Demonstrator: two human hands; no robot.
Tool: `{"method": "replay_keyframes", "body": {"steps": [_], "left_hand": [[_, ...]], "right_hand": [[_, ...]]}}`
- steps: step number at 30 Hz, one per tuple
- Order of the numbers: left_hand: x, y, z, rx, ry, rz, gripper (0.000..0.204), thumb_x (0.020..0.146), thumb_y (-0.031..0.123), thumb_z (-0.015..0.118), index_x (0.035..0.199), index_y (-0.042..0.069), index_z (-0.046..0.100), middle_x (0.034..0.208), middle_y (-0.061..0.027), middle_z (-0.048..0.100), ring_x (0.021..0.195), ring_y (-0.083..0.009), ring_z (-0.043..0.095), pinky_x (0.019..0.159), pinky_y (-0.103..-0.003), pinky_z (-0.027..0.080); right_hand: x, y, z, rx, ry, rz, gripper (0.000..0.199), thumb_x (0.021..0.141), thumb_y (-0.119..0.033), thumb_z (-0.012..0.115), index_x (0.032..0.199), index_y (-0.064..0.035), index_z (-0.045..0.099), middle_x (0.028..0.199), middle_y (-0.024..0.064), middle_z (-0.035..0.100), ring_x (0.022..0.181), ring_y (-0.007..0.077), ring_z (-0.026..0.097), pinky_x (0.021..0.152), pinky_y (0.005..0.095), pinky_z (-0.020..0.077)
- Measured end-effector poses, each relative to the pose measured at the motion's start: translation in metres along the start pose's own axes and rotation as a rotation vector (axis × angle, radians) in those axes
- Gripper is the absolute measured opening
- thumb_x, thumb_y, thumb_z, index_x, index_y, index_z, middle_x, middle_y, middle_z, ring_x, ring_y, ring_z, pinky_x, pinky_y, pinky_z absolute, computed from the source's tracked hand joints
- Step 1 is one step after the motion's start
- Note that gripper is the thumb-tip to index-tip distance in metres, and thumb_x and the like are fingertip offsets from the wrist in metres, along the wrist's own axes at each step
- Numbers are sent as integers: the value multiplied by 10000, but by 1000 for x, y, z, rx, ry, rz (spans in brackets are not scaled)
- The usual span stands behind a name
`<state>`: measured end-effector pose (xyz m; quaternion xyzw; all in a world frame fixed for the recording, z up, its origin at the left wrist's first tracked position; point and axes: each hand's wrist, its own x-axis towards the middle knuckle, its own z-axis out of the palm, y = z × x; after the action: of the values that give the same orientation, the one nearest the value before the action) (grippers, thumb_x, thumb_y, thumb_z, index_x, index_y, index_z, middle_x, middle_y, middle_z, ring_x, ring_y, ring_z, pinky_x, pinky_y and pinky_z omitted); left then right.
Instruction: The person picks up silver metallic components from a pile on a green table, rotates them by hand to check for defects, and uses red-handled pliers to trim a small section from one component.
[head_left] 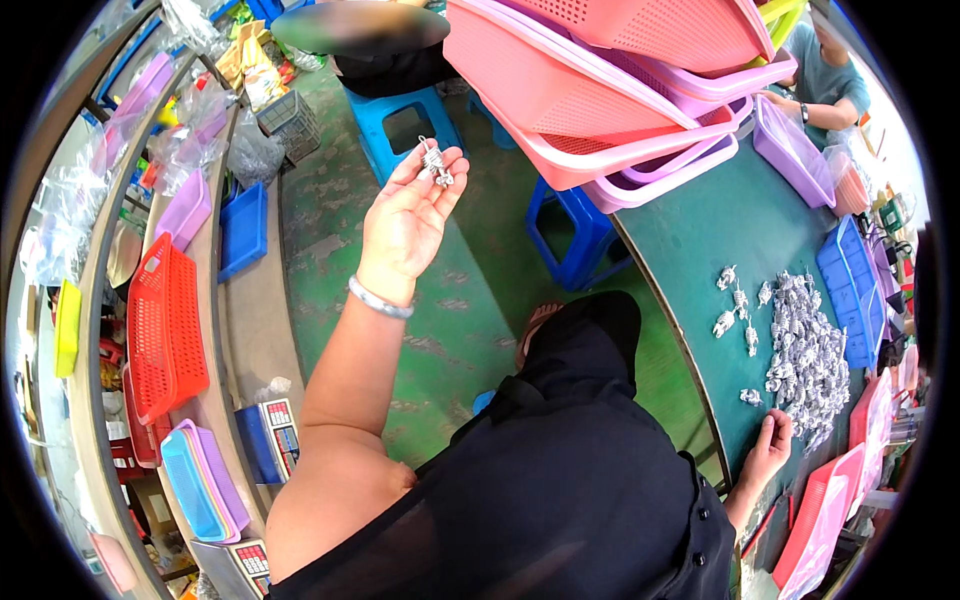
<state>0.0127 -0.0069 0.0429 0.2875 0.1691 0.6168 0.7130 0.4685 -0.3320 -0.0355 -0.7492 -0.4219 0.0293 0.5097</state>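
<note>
My left hand [408,222], a bangle at its wrist, is raised over the floor with the palm turned up. Its thumb and fingers hold a small silver metal charm [436,163], shaped like a little jointed figure with a loop at the top. On the green table, my right hand [766,452] rests by the near edge of a heap of similar silver charms [808,350]. Its fingers are bent close together, and I cannot make out what they hold, if anything. A few loose charms [738,302] lie left of the heap.
Pink and purple baskets [590,95] are stacked at the table's [690,240] far end. A blue tray [850,290] and a pink tray [822,515] flank the heap. Blue stools [570,240] stand on the floor. Shelves with a red basket [165,330] line the left. A co-worker [828,80] sits far right.
</note>
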Motion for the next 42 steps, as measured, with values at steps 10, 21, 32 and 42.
{"method": "replay_keyframes", "body": {"steps": [10, 21, 32, 42], "left_hand": [[10, -2, -15, -266, 56, -103, 288, 893, 170, 455, 1034, -80, 484, 1098, -243, 526, 1082, -331, 493, 956, -429, 396], [14, -6, -19, -499, -55, -163, 660, 889, 515, 293, 1109, -90, 442, 1122, -274, 491, 1068, -381, 485, 938, -464, 388], [17, -6, -27, -415, -197, -105, 832, 843, 631, 192, 1274, -74, 290, 1299, -278, 345, 1214, -399, 337, 1023, -476, 261], [35, -8, -55, -402, 41, -266, 509, 910, 372, 359, 1071, -103, 447, 1030, -272, 539, 996, -373, 512, 915, -458, 393]], "right_hand": [[-1, -4, 1, 19, 9, 17, 92, 868, -33, 492, 929, 17, 539, 891, 22, 530, 842, 94, 479, 781, 210, 377], [-1, -3, -1, 11, 31, 37, 107, 866, -27, 491, 940, 22, 550, 910, 31, 543, 855, 101, 489, 795, 216, 381], [2, -1, 0, -4, 30, 6, 111, 862, -22, 495, 944, 29, 550, 919, 37, 547, 865, 110, 497, 812, 227, 382], [-4, -16, 0, -75, 108, 66, 87, 829, -7, 530, 906, 14, 564, 893, 42, 559, 846, 122, 518, 787, 242, 408]]}}
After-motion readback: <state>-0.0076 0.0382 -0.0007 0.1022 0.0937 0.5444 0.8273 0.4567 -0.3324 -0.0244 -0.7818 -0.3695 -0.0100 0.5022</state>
